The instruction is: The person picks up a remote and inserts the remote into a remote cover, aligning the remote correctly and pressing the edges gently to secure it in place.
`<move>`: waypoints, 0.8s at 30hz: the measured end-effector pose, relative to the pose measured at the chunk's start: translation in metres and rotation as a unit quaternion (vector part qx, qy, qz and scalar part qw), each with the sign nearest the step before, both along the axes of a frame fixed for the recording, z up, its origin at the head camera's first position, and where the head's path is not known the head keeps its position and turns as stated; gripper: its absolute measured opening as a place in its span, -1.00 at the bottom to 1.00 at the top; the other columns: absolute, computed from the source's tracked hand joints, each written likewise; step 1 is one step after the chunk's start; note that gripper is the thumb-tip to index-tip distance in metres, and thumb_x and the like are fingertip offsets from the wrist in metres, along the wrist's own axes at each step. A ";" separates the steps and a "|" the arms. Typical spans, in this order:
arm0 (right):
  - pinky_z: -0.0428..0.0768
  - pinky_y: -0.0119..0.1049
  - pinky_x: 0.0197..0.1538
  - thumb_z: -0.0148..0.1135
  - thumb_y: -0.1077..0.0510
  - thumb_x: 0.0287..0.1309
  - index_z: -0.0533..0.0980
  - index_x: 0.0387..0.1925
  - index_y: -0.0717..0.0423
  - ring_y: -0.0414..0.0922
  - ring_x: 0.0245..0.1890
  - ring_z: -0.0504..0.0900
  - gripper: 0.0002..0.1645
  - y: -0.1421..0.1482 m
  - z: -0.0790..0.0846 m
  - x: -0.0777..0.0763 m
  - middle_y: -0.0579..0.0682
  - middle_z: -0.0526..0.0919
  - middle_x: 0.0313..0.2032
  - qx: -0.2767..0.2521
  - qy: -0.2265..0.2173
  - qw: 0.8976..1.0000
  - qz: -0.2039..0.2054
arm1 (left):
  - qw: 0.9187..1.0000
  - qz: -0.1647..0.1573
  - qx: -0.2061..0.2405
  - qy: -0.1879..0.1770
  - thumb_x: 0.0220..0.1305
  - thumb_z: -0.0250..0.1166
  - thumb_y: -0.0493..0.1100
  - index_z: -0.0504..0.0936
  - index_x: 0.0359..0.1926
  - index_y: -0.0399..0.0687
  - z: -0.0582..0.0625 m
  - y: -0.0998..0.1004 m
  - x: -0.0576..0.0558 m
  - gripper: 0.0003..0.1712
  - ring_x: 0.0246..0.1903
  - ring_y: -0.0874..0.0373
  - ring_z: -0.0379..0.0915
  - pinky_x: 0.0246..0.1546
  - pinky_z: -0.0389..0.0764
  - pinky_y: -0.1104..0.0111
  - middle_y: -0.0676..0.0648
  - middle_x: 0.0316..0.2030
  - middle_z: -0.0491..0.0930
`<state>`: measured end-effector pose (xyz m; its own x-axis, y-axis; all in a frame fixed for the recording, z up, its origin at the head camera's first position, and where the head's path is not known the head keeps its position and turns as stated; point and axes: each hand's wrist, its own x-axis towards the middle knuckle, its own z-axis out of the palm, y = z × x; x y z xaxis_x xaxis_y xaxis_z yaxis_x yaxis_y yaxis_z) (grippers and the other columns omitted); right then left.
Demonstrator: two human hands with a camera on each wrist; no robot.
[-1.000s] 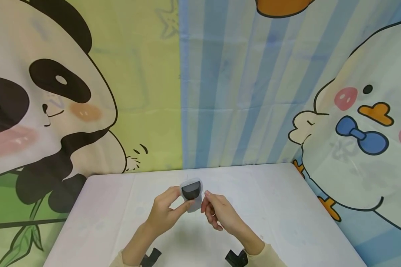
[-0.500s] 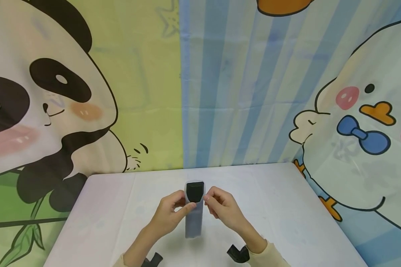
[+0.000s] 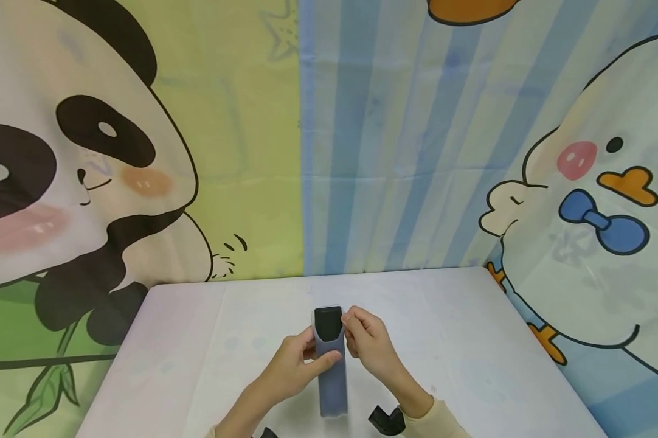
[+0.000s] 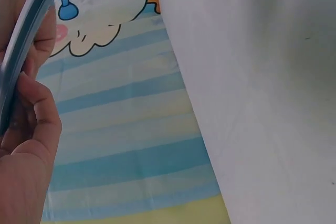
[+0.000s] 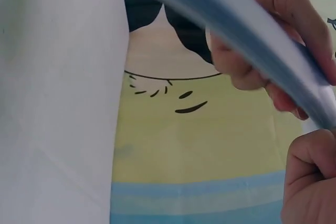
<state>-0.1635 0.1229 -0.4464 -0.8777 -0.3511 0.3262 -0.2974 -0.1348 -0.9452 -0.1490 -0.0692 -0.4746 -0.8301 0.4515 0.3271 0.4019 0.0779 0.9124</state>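
A long, slim, grey-blue case [image 3: 333, 386] with a glossy black panel at its upper end stands tilted up above the table. My left hand [image 3: 293, 368] holds it from the left, thumb across the front and fingers behind. At the upper right edge, beside the black panel, my right hand [image 3: 373, 340] pinches the rim between thumb and finger. In the left wrist view the case [image 4: 26, 40] shows edge-on, with my left hand [image 4: 39, 135] under it. The right wrist view has the case [image 5: 236, 30] blurred, its end just above my right hand [image 5: 315, 177].
A white table [image 3: 444, 328] lies beneath the hands. Behind it hangs a cloth [image 3: 394, 152] printed with a panda and a white bird. A black strap piece [image 3: 388, 420] sits by the right wrist.
The case has tipped so its long front faces the camera, and it has come lower and slightly right. My right hand has moved from beside it onto its upper right edge.
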 end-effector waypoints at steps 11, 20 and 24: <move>0.22 -0.44 -0.67 0.13 0.26 0.45 0.40 -0.51 -0.03 -0.35 -0.71 0.19 -0.66 0.001 0.006 -0.006 -0.21 0.26 -0.70 0.138 0.148 0.978 -0.048 | 0.990 0.100 -0.014 0.095 0.26 0.45 -0.19 0.60 -0.17 -0.08 -0.010 0.001 -0.001 -0.80 -0.51 0.35 0.54 -0.54 0.61 0.42 0.14 -0.44 0.65; 0.04 -0.57 -0.69 0.24 -0.03 0.38 0.27 -0.59 -0.08 -0.43 -0.74 0.02 -0.54 -0.012 0.006 -0.005 -0.31 0.13 -0.70 0.408 0.373 0.818 -0.156 | 0.911 0.204 -0.160 0.320 0.00 0.60 -0.21 0.59 -0.39 -0.14 -0.012 0.005 -0.010 -0.70 -0.64 0.43 0.18 -0.68 0.27 0.68 0.14 -0.64 0.40; 0.01 -0.55 -0.69 0.17 0.15 0.40 0.28 -0.55 0.00 -0.40 -0.74 0.00 -0.62 -0.014 0.005 -0.006 -0.27 0.11 -0.69 0.435 0.383 0.801 -0.151 | 0.889 0.215 -0.193 0.354 -0.06 0.62 -0.21 0.61 -0.41 -0.15 -0.011 0.005 -0.011 -0.70 -0.67 0.44 0.02 -0.71 0.07 0.69 0.18 -0.70 0.28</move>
